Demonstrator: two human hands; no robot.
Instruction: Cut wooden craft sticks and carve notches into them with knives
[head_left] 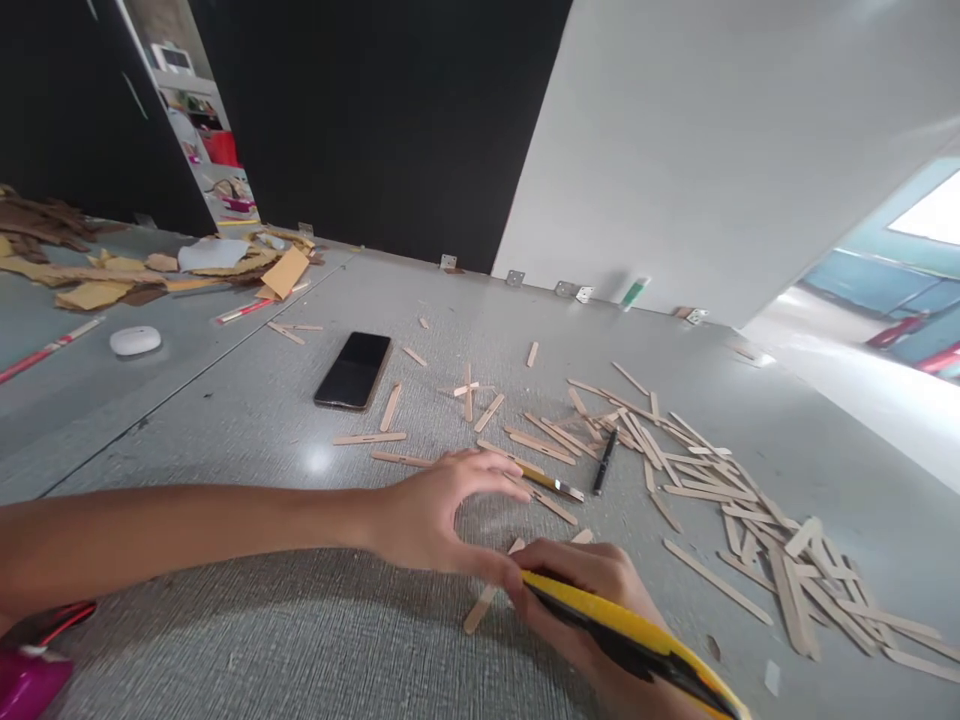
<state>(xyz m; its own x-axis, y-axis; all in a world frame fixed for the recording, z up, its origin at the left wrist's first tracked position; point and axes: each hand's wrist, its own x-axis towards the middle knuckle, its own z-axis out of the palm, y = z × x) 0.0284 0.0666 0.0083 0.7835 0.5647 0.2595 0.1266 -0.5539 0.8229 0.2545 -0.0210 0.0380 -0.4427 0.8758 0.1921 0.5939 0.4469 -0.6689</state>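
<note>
My right hand [592, 590] is wrapped around a long yellow-and-black handled tool [622, 625], at the lower right; its working end is hidden by my fingers. My left hand [442, 510] reaches in from the left with its fingers apart and curved. Its thumb tip meets my right hand beside the tool's front end. Beneath both hands, a wooden craft stick [481, 608] lies slanted on the table, partly covered. Just past my left fingertips lies a yellow-handled cutter [551, 482] with a metal tip. A black pen [606, 460] is to its right.
Many loose craft sticks [720, 490] are heaped on the right. A phone [354, 370] lies left of centre, with a white earbud case [136, 341] farther left. Torn brown and yellow scraps [97, 280] sit at the back left. Black and white panels [637, 130] stand behind the table.
</note>
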